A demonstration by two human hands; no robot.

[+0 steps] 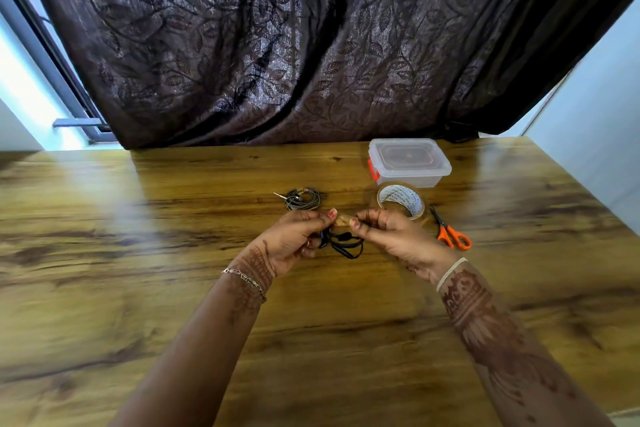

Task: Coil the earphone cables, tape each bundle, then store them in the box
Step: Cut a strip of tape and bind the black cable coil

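Taping step: our L grip holds the coiled black earphone cable, R grip pinches clear tape strip; next, wrap snug.

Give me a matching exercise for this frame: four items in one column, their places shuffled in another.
Things:
1. clear plastic box with orange latch
2. orange-handled scissors
3. grey coiled earphone bundle
4. black earphone cable

Places:
A. gripped in the left hand, while the right hand pinches a strip of clear tape
B. on the wooden table just beyond the left hand
C. farthest back, near the dark curtain
D. on the table, right of the right hand

Pairs: 1-C, 2-D, 3-B, 4-A
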